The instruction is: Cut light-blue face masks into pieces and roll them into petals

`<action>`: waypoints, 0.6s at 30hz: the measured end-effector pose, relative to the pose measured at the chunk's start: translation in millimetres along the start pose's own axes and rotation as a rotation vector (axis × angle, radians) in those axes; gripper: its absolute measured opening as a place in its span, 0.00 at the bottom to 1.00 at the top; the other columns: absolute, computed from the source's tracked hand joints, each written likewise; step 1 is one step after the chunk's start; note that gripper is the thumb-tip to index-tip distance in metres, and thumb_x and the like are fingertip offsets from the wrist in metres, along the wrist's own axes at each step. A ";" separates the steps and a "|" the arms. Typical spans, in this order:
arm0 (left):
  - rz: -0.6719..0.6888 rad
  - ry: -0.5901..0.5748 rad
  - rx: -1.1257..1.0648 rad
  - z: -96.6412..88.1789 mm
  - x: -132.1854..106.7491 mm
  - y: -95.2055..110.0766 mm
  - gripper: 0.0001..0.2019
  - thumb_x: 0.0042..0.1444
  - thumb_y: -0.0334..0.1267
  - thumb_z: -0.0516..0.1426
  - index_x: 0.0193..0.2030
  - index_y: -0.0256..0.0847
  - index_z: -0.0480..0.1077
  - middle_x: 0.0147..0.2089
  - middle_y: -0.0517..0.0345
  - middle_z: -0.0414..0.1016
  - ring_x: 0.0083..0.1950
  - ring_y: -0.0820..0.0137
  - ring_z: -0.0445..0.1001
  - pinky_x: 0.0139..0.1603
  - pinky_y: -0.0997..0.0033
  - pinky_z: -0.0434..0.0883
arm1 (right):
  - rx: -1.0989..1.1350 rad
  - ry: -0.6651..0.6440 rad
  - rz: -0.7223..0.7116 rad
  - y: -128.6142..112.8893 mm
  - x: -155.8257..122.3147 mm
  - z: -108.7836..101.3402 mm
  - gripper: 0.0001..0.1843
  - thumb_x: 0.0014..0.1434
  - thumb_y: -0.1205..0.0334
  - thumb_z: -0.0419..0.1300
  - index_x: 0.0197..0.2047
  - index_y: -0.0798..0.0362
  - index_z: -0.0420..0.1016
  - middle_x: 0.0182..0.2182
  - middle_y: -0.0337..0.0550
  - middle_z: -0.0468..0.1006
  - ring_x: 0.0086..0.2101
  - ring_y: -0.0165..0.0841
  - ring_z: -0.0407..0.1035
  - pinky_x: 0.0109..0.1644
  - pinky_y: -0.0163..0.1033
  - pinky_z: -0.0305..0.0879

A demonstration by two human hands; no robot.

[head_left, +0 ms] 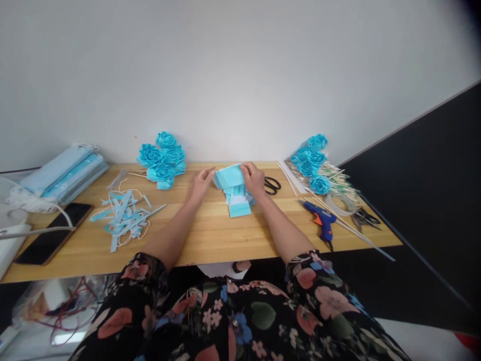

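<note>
A light blue sheet of face-mask fabric (230, 176) is held up just above the table between my two hands. My left hand (204, 181) pinches its left edge, and my right hand (252, 179) grips the upper right side with thumb and fingers. Below the sheet lies a small pile of cut blue and white mask pieces (239, 208), partly covered by it. Black-handled scissors (272, 186) rest just right of my right hand, their blades hidden behind it.
Trimmed mask strips and ear loops (126, 218) lie to the left, near a phone (54, 235) and stacked masks (69, 173). Blue fabric roses stand at left (163, 158) and right (310, 160). A blue glue gun (321, 220), tape roll (340, 204) and pliers (364, 218) sit on the right.
</note>
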State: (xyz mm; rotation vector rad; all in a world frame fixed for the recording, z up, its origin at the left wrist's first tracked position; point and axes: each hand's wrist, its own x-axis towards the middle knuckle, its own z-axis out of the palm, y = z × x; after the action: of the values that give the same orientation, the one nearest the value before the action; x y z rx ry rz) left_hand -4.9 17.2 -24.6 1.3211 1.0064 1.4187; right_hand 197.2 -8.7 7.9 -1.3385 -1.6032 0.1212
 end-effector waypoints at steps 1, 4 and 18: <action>0.050 0.008 0.051 -1.1 0.7 4.3 0.22 0.52 0.51 0.61 0.49 0.38 0.74 0.46 0.50 0.80 0.47 0.65 0.77 0.50 0.67 0.70 | -0.013 -0.022 -0.022 -0.3 -0.5 0.6 0.21 0.66 0.46 0.49 0.38 0.50 0.77 0.27 0.39 0.78 0.29 0.33 0.69 0.35 0.36 0.59; 0.213 -0.036 0.237 -0.8 -0.6 22.3 0.21 0.53 0.47 0.61 0.51 0.38 0.74 0.53 0.46 0.77 0.56 0.62 0.73 0.60 0.62 0.65 | -0.051 -0.088 -0.105 -4.7 -2.3 2.5 0.21 0.67 0.47 0.49 0.39 0.50 0.78 0.31 0.41 0.81 0.30 0.34 0.73 0.36 0.36 0.60; -0.029 -0.314 0.311 6.2 -1.5 49.0 0.18 0.44 0.52 0.64 0.31 0.36 0.76 0.27 0.59 0.74 0.29 0.70 0.69 0.31 0.72 0.64 | -0.218 -0.169 -0.356 -31.5 25.5 -23.9 0.21 0.68 0.48 0.50 0.40 0.50 0.79 0.27 0.40 0.82 0.27 0.30 0.73 0.33 0.33 0.58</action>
State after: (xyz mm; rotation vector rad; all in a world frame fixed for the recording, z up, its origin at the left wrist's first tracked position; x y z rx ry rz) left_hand -3.3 3.8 22.9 1.6860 1.0539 1.0171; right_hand 195.8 -12.3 54.8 -1.2054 -2.0199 -0.1651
